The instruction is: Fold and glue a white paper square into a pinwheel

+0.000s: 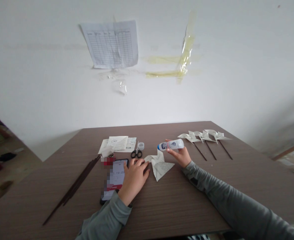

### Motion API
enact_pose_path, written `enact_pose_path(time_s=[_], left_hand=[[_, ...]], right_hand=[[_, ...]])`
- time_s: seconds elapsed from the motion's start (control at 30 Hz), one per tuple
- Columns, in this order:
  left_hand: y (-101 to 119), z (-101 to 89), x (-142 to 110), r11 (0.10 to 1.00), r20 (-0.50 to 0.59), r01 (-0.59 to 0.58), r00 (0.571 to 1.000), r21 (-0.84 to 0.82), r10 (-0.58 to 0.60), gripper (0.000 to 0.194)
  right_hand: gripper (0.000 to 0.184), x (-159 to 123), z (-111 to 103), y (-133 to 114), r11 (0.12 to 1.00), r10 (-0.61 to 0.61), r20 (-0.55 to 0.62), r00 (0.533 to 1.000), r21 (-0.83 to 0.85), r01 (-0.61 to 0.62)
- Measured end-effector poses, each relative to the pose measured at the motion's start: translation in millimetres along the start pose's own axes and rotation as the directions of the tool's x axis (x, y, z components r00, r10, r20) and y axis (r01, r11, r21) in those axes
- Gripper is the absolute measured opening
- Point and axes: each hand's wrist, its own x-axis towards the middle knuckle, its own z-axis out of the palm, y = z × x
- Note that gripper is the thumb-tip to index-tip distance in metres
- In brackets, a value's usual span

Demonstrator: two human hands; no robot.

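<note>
My right hand (180,156) holds a white tube of glue (171,145) with a blue cap, raised a little above the table. My left hand (134,176) rests on the tabletop with its fingers apart, beside a smartphone (118,175) and touching the phone's right edge. A folded paper pinwheel (159,165) with printed text lies between my hands. Behind the phone are black-handled scissors (136,153), a small clear cup (141,146) and several paper sheets (117,143). Several paper pinwheels on dark sticks (204,137) lie at the right, and a bundle of dark sticks (73,189) lies at the left.
The brown wood-grain table (176,206) has a far edge against a white wall. A printed grid sheet (111,44) and yellowed tape strips (186,53) are stuck to the wall. The floor at the left holds assorted items.
</note>
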Motion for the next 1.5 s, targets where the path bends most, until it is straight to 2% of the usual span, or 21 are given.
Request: enact_pose_path(time_s=[0.07, 0.3, 0.37, 0.5, 0.6, 0.9, 1.03, 1.17, 1.3, 1.5], left_hand=[[0.9, -1.6, -0.2, 1.000, 0.007, 0.009, 1.000, 0.001, -0.009, 0.044], [1.7, -4.7, -0.1, 1.000, 0.029, 0.015, 0.999, 0.002, -0.016, 0.046], [0.6, -3.5, -0.4, 1.000, 0.029, 0.006, 1.000, -0.001, -0.006, 0.046], [-1.6, -0.7, -1.0, 1.000, 0.005, -0.002, 1.000, -0.004, 0.002, 0.046], [-2.4, -0.6, -1.1, 1.000, 0.016, -0.002, 1.000, -0.009, 0.002, 0.045], [-1.5, -3.7, -0.9, 1.000, 0.024, 0.008, 1.000, -0.007, -0.007, 0.043], [-0.7, -3.9, -0.5, 1.000, 0.031, 0.014, 0.999, -0.018, -0.013, 0.043], [-0.5, -4.5, 0.0, 0.999, 0.035, 0.013, 0.999, -0.032, -0.012, 0.043], [0.3, -7.0, 0.5, 0.999, 0.054, 0.020, 0.998, -0.028, -0.019, 0.043], [1.0, -8.4, 0.6, 0.999, 0.049, 0.033, 0.998, -0.016, -0.032, 0.042]], right_hand=[[0.060, 2.0, -2.4, 1.1, 0.999, -0.012, 0.006, 1.000, -0.036, 0.012], [0.044, 6.9, -10.2, 11.0, 0.938, -0.135, -0.075, 0.988, -0.331, 0.103], [0.047, 8.1, -13.1, 12.8, 0.932, -0.099, -0.082, 0.992, -0.356, 0.064], [0.061, 10.5, -19.4, 13.6, 0.915, 0.061, -0.078, 0.995, -0.394, -0.087], [0.054, 11.3, -22.0, 15.0, 0.913, 0.086, -0.082, 0.993, -0.391, -0.112], [0.028, 10.9, -19.0, 28.1, 0.921, -0.036, -0.038, 0.999, -0.389, 0.018], [0.030, 6.5, -17.6, 28.9, 0.865, -0.096, 0.030, 0.995, -0.492, 0.099], [0.038, 2.7, -16.2, 24.8, 0.808, -0.094, 0.100, 0.990, -0.574, 0.135], [0.038, 3.0, -15.5, 23.6, 0.814, -0.071, 0.094, 0.993, -0.570, 0.112], [0.027, 7.9, -18.0, 29.2, 0.919, -0.034, 0.078, 0.996, -0.389, 0.062]])
